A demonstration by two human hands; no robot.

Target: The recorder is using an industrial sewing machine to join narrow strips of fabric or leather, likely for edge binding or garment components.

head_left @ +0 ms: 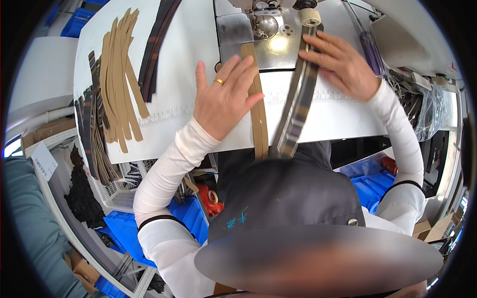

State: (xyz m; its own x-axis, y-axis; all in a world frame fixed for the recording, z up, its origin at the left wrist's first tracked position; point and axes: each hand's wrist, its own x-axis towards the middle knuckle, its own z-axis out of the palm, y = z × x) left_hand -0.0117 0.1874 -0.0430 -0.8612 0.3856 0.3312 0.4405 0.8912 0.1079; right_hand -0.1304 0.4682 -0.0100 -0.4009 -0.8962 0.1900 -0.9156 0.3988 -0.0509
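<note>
My left hand (224,94) is open over the white tabletop, fingers spread, a ring on one finger. Its fingertips and thumb reach over a tan fabric strip (259,124), which runs from the sewing machine's metal plate to the table's near edge. Across a dark striped fabric strip (296,107) lie the fingers of my right hand (348,67), with the thumb low at its right side. That strip slants from under the machine's white knob (310,17) down past the near edge, its lower end blurred. The sewing machine's presser area (263,25) stands above and between my hands.
Several tan strips (119,74) and dark strips (159,44) lie on the left of the table (184,44). A purple-handled screwdriver (370,49) rests at right, near a clear plastic bag (432,109). Blue bins (129,233) and a white basket (119,196) stand below.
</note>
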